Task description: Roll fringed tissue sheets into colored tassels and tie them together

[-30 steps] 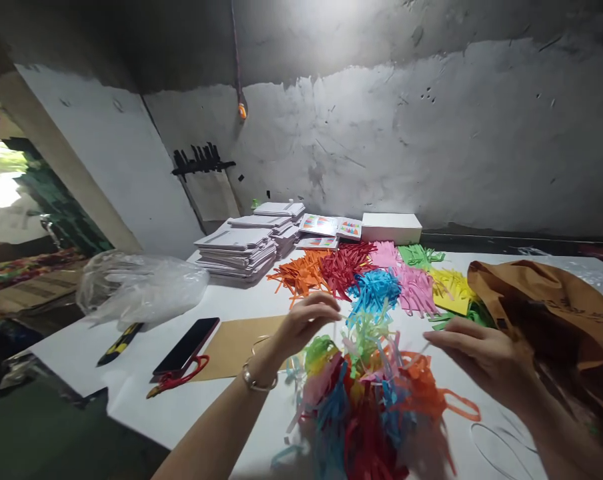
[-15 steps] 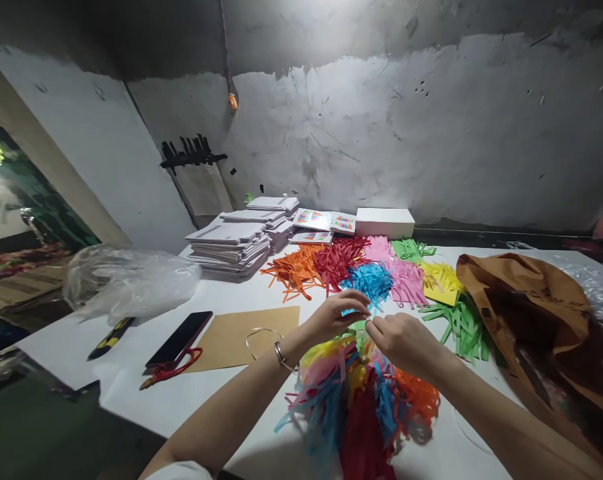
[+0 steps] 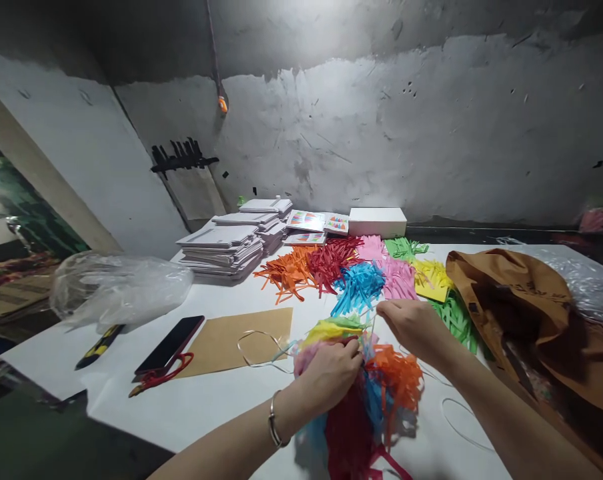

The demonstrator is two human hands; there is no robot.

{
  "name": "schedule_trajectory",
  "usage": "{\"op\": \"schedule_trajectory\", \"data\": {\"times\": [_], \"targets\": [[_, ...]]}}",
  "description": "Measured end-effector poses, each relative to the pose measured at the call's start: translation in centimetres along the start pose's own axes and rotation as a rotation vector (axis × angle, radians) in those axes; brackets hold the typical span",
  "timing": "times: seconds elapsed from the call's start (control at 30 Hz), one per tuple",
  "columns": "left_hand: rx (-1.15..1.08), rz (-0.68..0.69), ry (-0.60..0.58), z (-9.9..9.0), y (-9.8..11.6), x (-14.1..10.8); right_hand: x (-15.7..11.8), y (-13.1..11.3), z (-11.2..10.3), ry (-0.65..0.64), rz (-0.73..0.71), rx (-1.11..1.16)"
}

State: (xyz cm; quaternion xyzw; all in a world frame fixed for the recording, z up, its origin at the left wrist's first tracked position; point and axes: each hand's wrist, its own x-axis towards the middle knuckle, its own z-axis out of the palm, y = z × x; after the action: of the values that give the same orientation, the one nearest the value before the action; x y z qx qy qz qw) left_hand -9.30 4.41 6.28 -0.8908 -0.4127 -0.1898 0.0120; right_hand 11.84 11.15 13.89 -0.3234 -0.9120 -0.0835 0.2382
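Note:
My left hand (image 3: 326,375), with a silver bracelet at its wrist, has its fingers curled on a bunch of tissue-paper tassels (image 3: 349,427) in red, blue, pink, yellow, green and orange. Its fingertips press in near the top of the bunch. Just above and to the right, my right hand (image 3: 415,330) pinches a thin pale string (image 3: 374,323) that runs down to the tassels. Loops of white string (image 3: 464,430) lie on the white table on both sides.
Fringed paper bundles (image 3: 359,285) spread behind the hands. At left are a kraft sheet (image 3: 211,347), a phone (image 3: 169,345), a utility knife (image 3: 100,347) and a plastic bag (image 3: 131,287). Stacked white packets (image 3: 221,253) and a white box (image 3: 377,222) stand at the back; brown fabric (image 3: 521,287) lies right.
My left hand has moved down from beside the right hand onto the tassels. My right hand has shifted slightly up and right, drawing the string upward. The camera view has turned slightly.

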Motion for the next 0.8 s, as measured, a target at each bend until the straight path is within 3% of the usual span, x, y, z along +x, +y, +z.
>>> {"op": "schedule_trajectory", "data": {"times": [0.23,0.33,0.47,0.57,0.67,0.8], "targets": [[0.287,0.047,-0.013,-4.9,-1.5,-0.8,-3.0,3.5,-1.7,0.123,0.102,0.092],[0.268,0.179,0.069,-6.6,-1.6,-0.6,-3.7,3.2,-2.5,0.127,0.097,0.391],[0.051,0.304,0.109,-7.0,-1.6,-0.5,-4.2,2.3,-2.8,-0.037,0.206,0.932],[-0.147,0.166,0.102,-6.5,-1.6,-0.8,-4.4,1.6,-2.8,-0.028,0.324,1.059],[-0.329,-0.018,0.079,-6.5,-1.5,-1.0,-4.3,0.9,-3.3,-0.057,0.325,1.024],[-0.503,-0.061,-0.018,-7.1,-1.4,-0.3,-3.8,-0.3,-4.2,-0.103,0.267,0.971]]}}
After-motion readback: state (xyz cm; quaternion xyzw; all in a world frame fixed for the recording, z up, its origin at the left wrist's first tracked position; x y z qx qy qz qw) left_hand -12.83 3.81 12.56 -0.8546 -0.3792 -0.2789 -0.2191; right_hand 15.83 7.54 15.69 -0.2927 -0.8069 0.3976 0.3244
